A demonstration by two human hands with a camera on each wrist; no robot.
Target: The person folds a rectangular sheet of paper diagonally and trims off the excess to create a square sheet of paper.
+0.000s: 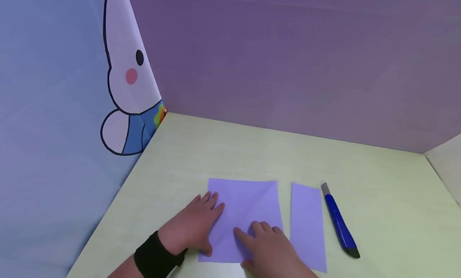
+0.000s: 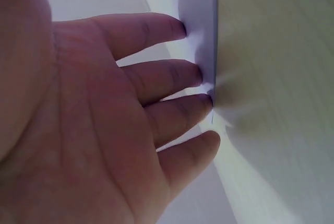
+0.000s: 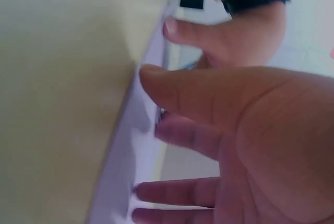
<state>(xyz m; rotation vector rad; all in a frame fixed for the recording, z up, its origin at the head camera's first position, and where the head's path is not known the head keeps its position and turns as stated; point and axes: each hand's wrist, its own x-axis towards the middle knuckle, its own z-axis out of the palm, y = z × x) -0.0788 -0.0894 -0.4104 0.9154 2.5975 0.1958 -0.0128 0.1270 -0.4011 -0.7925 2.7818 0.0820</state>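
Observation:
A purple sheet of paper (image 1: 248, 202), close to square, lies flat on the table, with a faint diagonal crease toward its far right corner. My left hand (image 1: 196, 224) rests on its left edge, fingers spread; in the left wrist view the fingertips (image 2: 180, 28) touch the paper's surface and edge. Across the lower right part of the sheet, my right hand (image 1: 271, 248) touches the paper with its fingertips, and it hides the near right corner. The right wrist view shows the thumb (image 3: 177, 85) extended at the paper's near edge. Neither hand grips anything.
A narrow purple paper strip (image 1: 307, 226) lies just right of the sheet. Beside it is a blue utility knife (image 1: 340, 226) with its blade end pointing away. A purple wall (image 1: 288, 61) stands behind the pale table (image 1: 252, 146), and a blue panel with a cartoon rabbit (image 1: 133, 93) on the left.

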